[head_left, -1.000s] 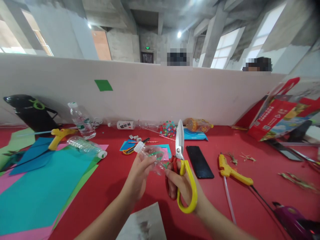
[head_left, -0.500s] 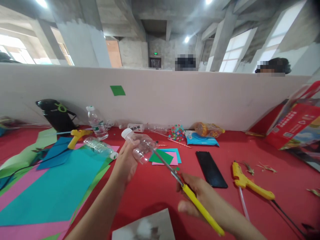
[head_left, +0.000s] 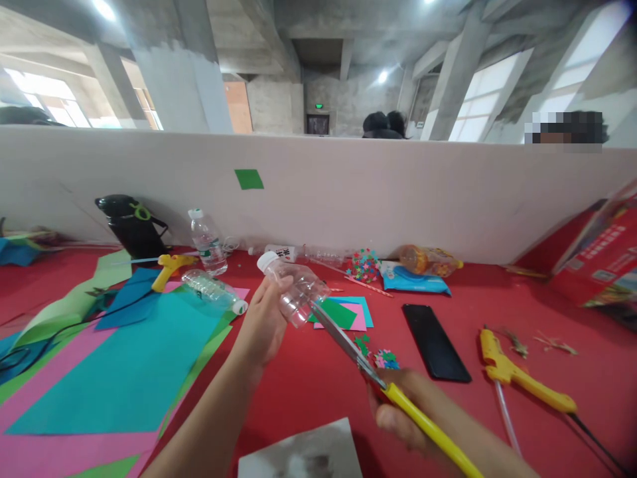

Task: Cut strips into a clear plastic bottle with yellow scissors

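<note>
Where the head camera looks forward and down over a red table (head_left: 279,411), the left hand (head_left: 266,315) holds a short, clear plastic bottle piece (head_left: 301,287) with a white screw cap, its fingers and thumb curled around the capped end. The bottle piece is raised above the table, tilted so that the cap points up and to the left and the wide end down and to the right. The right hand (head_left: 413,398) is wrapped around the yellow handle of a pair of steel-bladed scissors (head_left: 391,390), whose tips reach the wide end of the bottle piece. The blades are seen nearly edge-on, so how far apart they stand cannot be told.

Behind the blades lies a small stack of green, pink and blue paper (head_left: 355,315), with a loose cluster of tiny multicoloured shapes (head_left: 387,359) between it and the right hand. A black rectangular phone (head_left: 436,342) lies beyond that hand, and farther right rests a yellow glue gun (head_left: 527,377) with a clear stick. Large teal paper (head_left: 124,372) spreads over pink and green sheets left of the left arm, a clear lying bottle (head_left: 213,291) near its far edge. At the back, a white partition (head_left: 398,199) runs along the table.
</note>
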